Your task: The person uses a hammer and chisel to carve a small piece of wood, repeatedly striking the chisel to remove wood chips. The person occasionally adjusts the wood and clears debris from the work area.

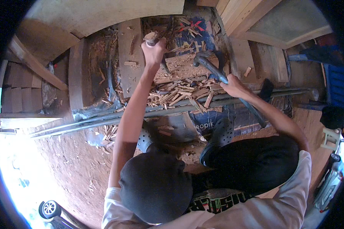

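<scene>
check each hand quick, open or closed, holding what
Left hand: closed, holding a chisel-like tool.
Right hand: closed, holding a hammer.

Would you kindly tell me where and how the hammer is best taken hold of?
Probably by the lower handle of the hammer, past the right hand, coming from the near side: that stretch is slender, uncovered and points to the near right, while the hammer head is at the far end.

Your chisel (151, 37) is showing a pale, round wooden butt, its dark blade slanting down at the wood's left part; contact is staying unclear. Your dark, long-handled hammer (214, 71) is slanting, head over the wood (187, 69), which is lying crosswise, brown and rough-hewn.
</scene>
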### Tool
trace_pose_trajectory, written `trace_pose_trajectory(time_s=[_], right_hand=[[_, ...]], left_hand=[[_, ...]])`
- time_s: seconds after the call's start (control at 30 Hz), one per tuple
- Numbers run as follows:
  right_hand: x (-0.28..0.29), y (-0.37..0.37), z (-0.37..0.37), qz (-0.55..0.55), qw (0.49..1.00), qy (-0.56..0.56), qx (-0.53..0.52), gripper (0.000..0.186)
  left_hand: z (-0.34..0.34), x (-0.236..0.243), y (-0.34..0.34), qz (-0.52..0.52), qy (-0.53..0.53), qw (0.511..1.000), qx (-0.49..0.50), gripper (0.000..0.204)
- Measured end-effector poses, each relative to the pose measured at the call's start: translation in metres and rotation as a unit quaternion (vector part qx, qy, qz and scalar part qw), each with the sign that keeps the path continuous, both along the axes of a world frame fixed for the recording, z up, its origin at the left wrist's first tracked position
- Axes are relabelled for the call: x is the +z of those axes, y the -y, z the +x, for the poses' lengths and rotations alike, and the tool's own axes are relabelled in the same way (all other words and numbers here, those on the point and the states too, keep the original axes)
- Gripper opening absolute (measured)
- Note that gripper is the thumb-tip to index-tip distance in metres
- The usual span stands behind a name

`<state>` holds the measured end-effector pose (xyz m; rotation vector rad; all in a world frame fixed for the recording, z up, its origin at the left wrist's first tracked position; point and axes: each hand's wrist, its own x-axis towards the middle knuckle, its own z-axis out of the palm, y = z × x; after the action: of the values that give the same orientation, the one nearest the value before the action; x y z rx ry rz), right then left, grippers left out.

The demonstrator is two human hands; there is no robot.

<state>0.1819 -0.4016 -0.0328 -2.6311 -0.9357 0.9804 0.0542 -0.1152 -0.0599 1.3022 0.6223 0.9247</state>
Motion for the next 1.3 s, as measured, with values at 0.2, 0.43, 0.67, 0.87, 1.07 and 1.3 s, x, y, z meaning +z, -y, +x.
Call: trace_pose_trajectory(time_s=[0.2, 0.43, 0.67, 0.87, 1.07, 1.3], right_hand=[[0.006, 0.0, -0.003, -0.013, 1.0, -0.018, 0.003, 0.035], [-0.006, 0.004, 0.003, 0.025, 1.0, -0.01, -0.015, 0.033], [-0.007, 0.005, 0.003, 0.034, 0.999, -0.016, -0.016, 0.032], [-0.01, 0.007, 0.006, 0.025, 0.999, -0.036, -0.015, 0.032], [-0.013, 0.008, 0.005, 0.033, 0.999, 0.001, -0.003, 0.033], [-0.005, 0.005, 0.003, 0.017, 0.999, -0.043, -0.021, 0.032]], left_hand=[[0.003, -0.027, -0.023, -0.193, 0.006, 0.978, 0.077, 0.01], [-0.017, -0.033, 0.022, -0.397, 0.195, 0.867, 0.229, 0.023], [-0.03, -0.011, 0.021, -0.256, 0.186, 0.92, 0.232, 0.025], [-0.033, -0.009, 0.033, -0.144, 0.007, 0.975, 0.169, 0.018], [-0.044, 0.0, 0.036, -0.156, 0.04, 0.96, 0.228, 0.028], [-0.052, 0.021, 0.036, -0.146, 0.143, 0.957, 0.205, 0.02]])
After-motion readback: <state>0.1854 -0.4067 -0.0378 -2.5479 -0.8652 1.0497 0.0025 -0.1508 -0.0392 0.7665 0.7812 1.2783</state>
